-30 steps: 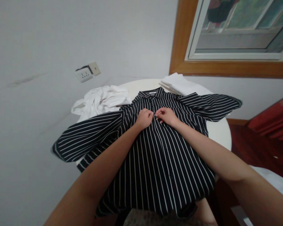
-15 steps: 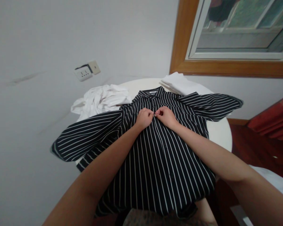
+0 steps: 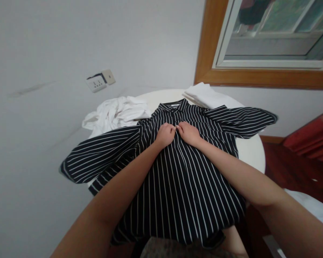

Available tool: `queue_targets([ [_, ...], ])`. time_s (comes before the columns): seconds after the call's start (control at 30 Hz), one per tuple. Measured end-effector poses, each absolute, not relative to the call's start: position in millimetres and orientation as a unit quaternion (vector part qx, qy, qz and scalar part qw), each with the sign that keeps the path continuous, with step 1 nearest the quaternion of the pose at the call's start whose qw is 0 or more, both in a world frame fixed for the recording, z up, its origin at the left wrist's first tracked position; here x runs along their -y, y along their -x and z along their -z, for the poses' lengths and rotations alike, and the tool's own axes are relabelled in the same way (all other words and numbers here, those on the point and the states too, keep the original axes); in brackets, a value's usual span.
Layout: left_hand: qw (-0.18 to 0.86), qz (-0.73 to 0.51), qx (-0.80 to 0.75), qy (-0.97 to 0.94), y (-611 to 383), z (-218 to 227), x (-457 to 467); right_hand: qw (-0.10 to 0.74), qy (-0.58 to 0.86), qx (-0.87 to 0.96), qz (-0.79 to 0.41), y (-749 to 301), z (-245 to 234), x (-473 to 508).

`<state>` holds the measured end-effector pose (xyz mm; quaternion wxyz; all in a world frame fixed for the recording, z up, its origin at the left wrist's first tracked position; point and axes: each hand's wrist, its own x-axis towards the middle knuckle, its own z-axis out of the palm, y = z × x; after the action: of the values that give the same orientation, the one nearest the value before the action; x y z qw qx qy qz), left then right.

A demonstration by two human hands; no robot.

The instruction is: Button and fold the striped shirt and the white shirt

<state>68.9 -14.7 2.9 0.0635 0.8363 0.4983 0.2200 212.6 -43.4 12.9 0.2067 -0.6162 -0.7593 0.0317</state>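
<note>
striped shirt (image 3: 177, 179) spread on round table (image 3: 251, 152), sleeves over its rim | crumpled white cloth (image 3: 115, 114) beyond shirt's left sleeve | left hand (image 3: 165, 135), right hand (image 3: 188, 133) pinching shirt's placket below collar, fingertips touching

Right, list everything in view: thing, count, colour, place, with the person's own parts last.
striped shirt: 1, black with white stripes, spread flat over the table, sleeves out to both sides
crumpled cloth: 1, white, on the table left of the shirt's collar
folded cloth: 1, white, on the table's far side, right of the collar
round table: 1, white, under the shirt
wall socket: 1, white, on the wall beyond the table
window frame: 1, wooden, upper right
left hand: 1, on the shirt's front just below the collar, fingers pinched on the cloth
right hand: 1, beside the left hand, touching it, fingers pinched on the cloth
</note>
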Motion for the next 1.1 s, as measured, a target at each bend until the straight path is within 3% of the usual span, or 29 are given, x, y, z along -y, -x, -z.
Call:
queue_targets([
  [0.23, -0.030, -0.200, -0.507, -0.838, -68.0, -9.6, 28.6, 0.211, 0.617, 0.753, -0.090, -221.3, -15.4, 37.0],
  [0.53, -0.001, -0.245, -0.499, -0.832, -61.8, -9.5, 30.0, 0.237, 0.613, 0.753, -0.034, -226.3, -12.3, 44.2],
  [0.83, 0.010, -0.171, -0.482, -0.859, -58.3, 2.7, 23.6, 0.281, 0.566, 0.774, 0.032, -252.6, -25.9, 44.3],
  [1.1, 0.048, -0.134, -0.459, -0.877, -58.3, -1.6, 25.1, 0.157, 0.517, 0.838, -0.082, -258.9, -6.1, 43.7],
])
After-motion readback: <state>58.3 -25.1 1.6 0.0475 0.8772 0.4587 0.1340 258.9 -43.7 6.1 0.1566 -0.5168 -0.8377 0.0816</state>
